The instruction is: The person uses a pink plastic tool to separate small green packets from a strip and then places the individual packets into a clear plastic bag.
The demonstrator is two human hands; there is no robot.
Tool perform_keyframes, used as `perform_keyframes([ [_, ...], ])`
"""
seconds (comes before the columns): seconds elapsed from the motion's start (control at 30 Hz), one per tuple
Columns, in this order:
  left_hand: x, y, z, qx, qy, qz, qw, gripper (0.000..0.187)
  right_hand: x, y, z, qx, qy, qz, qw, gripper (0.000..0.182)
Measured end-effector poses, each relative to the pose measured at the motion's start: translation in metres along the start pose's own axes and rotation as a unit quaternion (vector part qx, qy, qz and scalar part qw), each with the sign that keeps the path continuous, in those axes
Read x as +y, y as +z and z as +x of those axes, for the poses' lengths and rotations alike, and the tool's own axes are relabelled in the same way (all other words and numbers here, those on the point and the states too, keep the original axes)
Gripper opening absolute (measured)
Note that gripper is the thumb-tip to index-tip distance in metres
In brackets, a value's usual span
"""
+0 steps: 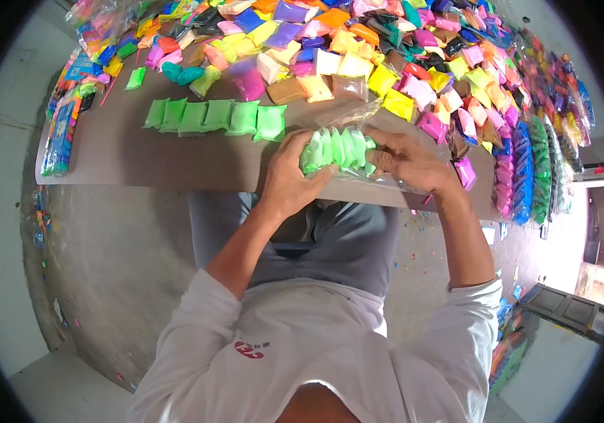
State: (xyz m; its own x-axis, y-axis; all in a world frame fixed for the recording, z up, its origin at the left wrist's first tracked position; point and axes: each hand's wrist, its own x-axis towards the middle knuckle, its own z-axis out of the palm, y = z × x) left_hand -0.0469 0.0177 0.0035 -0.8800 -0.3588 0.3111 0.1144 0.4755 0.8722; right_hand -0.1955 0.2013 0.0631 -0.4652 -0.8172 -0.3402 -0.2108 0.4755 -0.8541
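Near the front edge of the table, several light-green soft packets (338, 149) stand pressed in a row, with a clear plastic bag (358, 115) around or against them. My left hand (293, 173) is closed on the left end of this row, thumb in front. At the right end, my right hand (415, 163) grips the packets and the bag's film, its fingers curled and partly hidden. A line of green packets (218, 115) lies flat on the table to the left of my hands, the nearest one just beyond my left hand.
A large heap of mixed-colour packets (355, 65) covers the back of the table (111, 158). Filled long bags, including a blue one (520, 173) and a green one (541, 169), hang at the right edge. A multicolour pack (62, 137) lies at the left edge.
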Motion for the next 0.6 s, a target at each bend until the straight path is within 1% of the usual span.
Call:
perform_keyframes([
  [0.07,0.000,-0.001,0.000,-0.001,0.000,0.002,1.000,0.053,0.001,-0.001,0.003,-0.032,-0.029,-0.123,0.992,0.054],
  [0.1,0.000,-0.001,0.000,-0.001,-0.001,0.005,1.000,0.054,0.003,0.000,0.004,-0.032,-0.027,-0.123,0.992,0.054],
  [0.17,0.000,-0.001,-0.001,0.000,0.002,0.008,1.000,0.055,0.006,0.002,0.005,0.005,-0.091,-0.265,0.960,0.052],
  [0.2,-0.001,-0.001,-0.001,0.002,0.004,0.012,1.000,0.055,0.002,0.003,0.003,0.005,-0.091,-0.266,0.960,0.052],
  [0.27,-0.004,0.000,-0.001,0.007,0.009,0.013,1.000,0.055,-0.008,0.004,-0.003,0.012,-0.042,-0.198,0.979,0.052],
  [0.3,-0.005,0.000,-0.002,0.010,0.013,0.015,1.000,0.055,-0.002,0.002,0.000,0.009,-0.042,-0.199,0.979,0.052],
  [0.37,-0.003,-0.002,-0.002,0.009,0.008,0.011,1.000,0.055,0.016,-0.003,0.004,-0.015,-0.046,-0.109,0.993,0.050],
  [0.5,-0.007,-0.005,-0.005,0.011,0.006,0.031,0.999,0.054,-0.001,-0.006,0.001,-0.032,-0.038,-0.083,0.995,0.048],
  [0.57,-0.007,-0.007,-0.008,0.018,0.006,0.025,1.000,0.052,-0.015,-0.006,-0.003,-0.020,0.008,-0.027,0.999,0.052],
  [0.6,-0.007,-0.007,-0.009,0.021,0.006,0.017,1.000,0.050,-0.013,-0.007,-0.002,-0.021,0.008,-0.027,0.999,0.052],
])
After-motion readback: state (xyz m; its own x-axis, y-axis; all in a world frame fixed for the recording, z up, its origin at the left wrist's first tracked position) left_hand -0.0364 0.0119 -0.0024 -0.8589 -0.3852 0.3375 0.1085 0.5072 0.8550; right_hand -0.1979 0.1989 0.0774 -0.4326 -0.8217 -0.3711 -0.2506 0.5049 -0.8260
